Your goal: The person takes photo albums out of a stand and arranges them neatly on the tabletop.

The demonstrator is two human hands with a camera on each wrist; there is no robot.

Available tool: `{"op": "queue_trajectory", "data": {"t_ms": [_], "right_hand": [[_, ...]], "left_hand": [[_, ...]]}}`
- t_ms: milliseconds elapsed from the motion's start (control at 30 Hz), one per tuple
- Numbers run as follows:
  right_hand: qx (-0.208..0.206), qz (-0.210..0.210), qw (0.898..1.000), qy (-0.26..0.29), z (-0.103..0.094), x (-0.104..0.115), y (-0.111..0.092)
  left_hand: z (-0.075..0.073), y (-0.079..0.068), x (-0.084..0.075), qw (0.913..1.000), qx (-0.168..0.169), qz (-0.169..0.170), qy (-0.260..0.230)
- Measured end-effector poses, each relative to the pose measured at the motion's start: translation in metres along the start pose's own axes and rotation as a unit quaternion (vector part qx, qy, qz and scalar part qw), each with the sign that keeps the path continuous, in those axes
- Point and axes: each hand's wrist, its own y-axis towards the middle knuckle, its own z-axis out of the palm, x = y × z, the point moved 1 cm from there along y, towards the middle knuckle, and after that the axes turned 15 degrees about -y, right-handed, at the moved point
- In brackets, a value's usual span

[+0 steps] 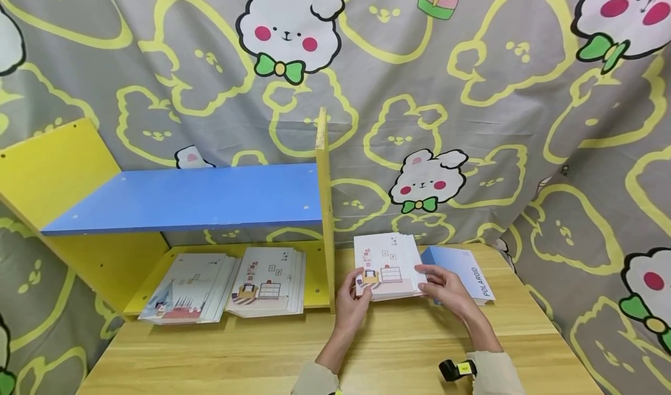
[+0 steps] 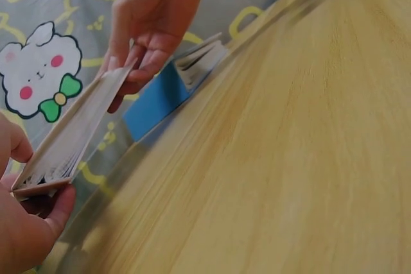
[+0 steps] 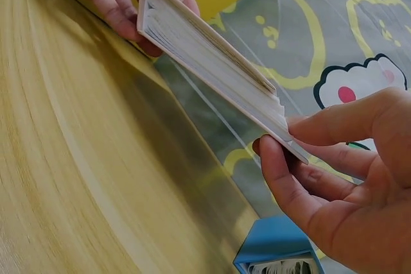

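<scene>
Both hands hold a white photo album (image 1: 385, 267), its cover printed with a drawer chest and a yellow chair, above the table. My left hand (image 1: 352, 302) pinches its left end, thumb on the cover in the head view. At the opposite end, my right hand (image 1: 448, 290) pinches the edge between thumb and fingers. From the right wrist view, the album's pages (image 3: 212, 52) show slightly fanned between the covers. Just right of it, partly behind the right hand, lies a blue-and-white album (image 1: 466, 272) marked POLAROID.
On the left stands a yellow shelf unit with a blue board (image 1: 209, 197) and an upright yellow divider (image 1: 325, 226). Two white albums, one with a tent picture (image 1: 183, 284) and one with a chair picture (image 1: 267, 278), lean inside. A patterned curtain (image 1: 498, 121) hangs behind the wooden table (image 1: 388, 348).
</scene>
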Motion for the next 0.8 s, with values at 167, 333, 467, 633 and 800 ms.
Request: {"op": "queue_trajectory", "data": {"t_ms": [167,333,467,633,800], "right_hand": [[0.001,0.0,1.0,0.0,-0.0004,-0.0006,0.0001],[0.001,0.001,1.0,0.002,0.0,-0.0011,-0.0003],[0.001,0.001,1.0,0.003,0.0003,-0.0019,0.0001],[-0.001,0.003,1.0,0.002,0.002,-0.0026,0.0002],[-0.003,0.005,1.0,0.003,0.0035,-0.0041,0.0008]], "left_hand": [[-0.0007,0.0006,0.0006,1.0,0.001,-0.005,0.006],[-0.0013,0.0002,0.0007,0.9999,-0.001,-0.005,0.011],[-0.0016,0.0005,0.0015,0.9998,-0.004,-0.01,0.016],[-0.0015,0.0002,0.0021,0.9997,-0.006,-0.011,0.019],[-0.0013,-0.0003,0.002,0.9998,-0.005,-0.011,0.018]]}}
